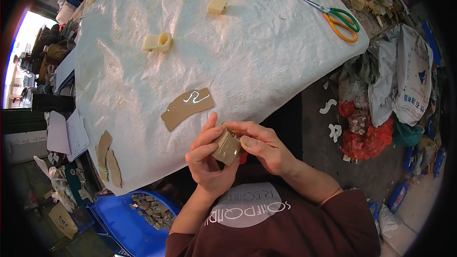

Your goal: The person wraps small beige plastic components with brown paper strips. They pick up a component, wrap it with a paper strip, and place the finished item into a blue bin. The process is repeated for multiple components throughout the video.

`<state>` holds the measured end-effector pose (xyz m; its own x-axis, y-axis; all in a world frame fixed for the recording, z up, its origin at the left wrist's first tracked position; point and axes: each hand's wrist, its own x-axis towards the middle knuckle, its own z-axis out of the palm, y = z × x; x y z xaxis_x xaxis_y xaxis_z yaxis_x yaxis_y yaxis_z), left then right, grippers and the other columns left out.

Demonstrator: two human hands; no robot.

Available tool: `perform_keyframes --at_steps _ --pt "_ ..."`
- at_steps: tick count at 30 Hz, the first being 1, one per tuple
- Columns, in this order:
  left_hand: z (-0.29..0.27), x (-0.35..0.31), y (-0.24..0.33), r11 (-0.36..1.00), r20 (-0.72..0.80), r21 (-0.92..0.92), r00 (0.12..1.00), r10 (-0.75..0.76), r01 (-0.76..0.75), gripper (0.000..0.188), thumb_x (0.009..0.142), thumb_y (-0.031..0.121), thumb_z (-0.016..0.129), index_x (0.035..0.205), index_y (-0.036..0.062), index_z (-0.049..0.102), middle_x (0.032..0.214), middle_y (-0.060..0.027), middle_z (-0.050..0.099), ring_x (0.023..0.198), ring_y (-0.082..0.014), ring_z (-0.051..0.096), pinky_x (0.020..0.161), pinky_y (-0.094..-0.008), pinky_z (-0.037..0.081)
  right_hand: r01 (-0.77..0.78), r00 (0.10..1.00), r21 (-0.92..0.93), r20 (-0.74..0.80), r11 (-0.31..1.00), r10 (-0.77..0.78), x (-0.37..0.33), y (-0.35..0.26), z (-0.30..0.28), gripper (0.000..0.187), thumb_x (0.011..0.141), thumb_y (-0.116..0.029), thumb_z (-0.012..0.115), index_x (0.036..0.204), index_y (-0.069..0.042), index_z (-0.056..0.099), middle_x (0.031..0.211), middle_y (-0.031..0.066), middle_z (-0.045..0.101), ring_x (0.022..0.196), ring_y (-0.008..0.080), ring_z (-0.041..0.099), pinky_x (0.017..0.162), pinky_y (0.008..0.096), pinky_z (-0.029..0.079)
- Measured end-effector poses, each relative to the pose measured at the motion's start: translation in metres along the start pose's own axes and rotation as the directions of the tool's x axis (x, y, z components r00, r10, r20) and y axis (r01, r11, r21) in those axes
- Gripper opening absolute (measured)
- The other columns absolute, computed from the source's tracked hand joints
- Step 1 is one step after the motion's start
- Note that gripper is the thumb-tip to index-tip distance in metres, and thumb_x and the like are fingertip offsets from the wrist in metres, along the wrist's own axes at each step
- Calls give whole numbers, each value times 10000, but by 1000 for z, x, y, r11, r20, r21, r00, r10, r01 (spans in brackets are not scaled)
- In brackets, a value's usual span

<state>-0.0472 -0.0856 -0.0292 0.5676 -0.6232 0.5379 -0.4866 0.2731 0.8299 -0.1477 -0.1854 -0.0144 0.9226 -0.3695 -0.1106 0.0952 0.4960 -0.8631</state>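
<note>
A small shiny tan block [227, 149] with rounded edges is held up in front of my chest, just off the near edge of the table. My left hand [205, 164] wraps its fingers and thumb around the left side and bottom of it. On the block's upper right edge, the thumb and forefinger of my right hand [267, 148] are pinched; the other right fingers are curled out of sight. Just beyond my hands lies a flat curved tan piece [183, 110] with a glossy white squiggle on it.
White woven sheeting [228, 62] covers the table. On it are cream blocks [157, 43], another cream block [217, 5], scissors [340, 19] with green and orange handles, and tan strips [107, 157]. A blue basket [126, 231] of small pieces stands below; bags [366, 131] lie right.
</note>
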Motion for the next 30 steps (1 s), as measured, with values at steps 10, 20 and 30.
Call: perform_keyframes --at_steps 10,20,30 --pt "4 -1 -5 999 60 10 998 36 -37 554 671 -108 696 1002 86 296 1174 -221 488 1159 -434 452 962 -493 416 -41 998 19 -39 999 42 0 1 2 353 928 -154 454 1219 46 461 1049 54 551 901 72 503 795 229 425" --pt "8 -6 -16 970 12 158 983 184 -184 520 635 -107 707 972 34 336 1100 -233 546 1009 -420 564 849 -471 490 -1 996 -159 -87 987 -13 -1 3 10 322 922 -114 420 1216 15 441 1017 56 540 873 85 486 784 234 412" --pt "8 -6 -11 966 24 217 990 139 -140 478 713 -53 677 994 69 310 1128 -252 533 1038 -401 553 862 -483 466 -13 992 -194 -129 981 -12 -6 8 22 407 901 -78 419 1282 44 340 1060 75 493 872 98 479 776 239 409"
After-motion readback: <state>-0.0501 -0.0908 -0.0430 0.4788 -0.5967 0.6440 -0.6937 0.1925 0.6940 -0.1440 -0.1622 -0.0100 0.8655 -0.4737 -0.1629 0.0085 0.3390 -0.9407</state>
